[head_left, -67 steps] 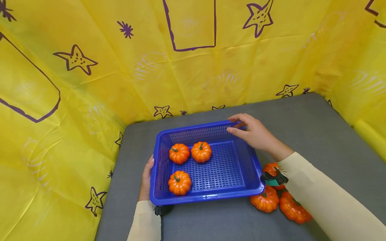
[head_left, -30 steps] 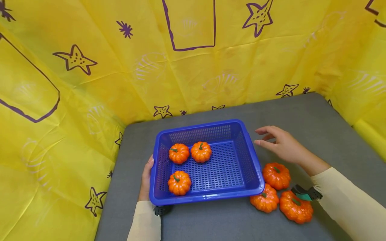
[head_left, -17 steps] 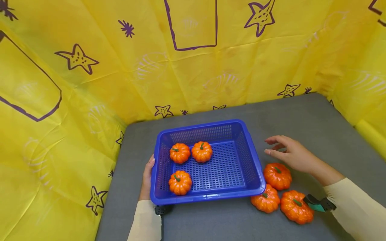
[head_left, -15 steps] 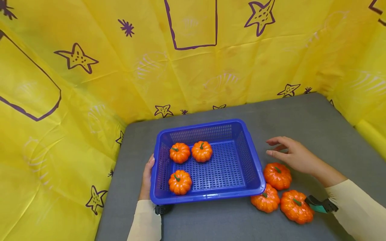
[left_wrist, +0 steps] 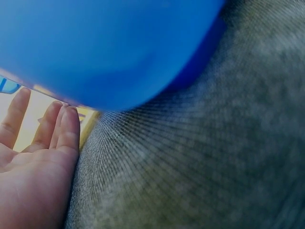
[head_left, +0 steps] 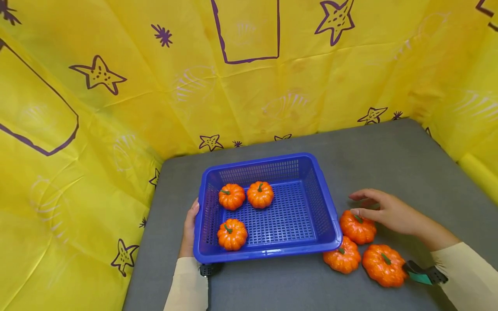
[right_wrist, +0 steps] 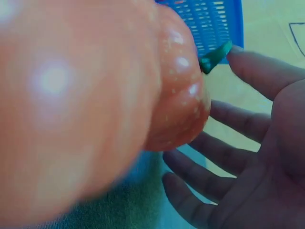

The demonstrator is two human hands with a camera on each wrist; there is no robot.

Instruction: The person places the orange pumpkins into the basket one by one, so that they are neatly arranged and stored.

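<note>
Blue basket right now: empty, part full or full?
Part full: in the head view the blue basket holds three orange pumpkins toward its left, with bare floor at right. Three other pumpkins lie outside.

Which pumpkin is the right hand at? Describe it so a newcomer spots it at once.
On the grey table, find the blue basket. Outside its right side sit three orange pumpkins; you want the back pumpkin, farthest from the person. Unlike the two in front, it has the right hand at it, with the thumb beside its green stem.
</note>
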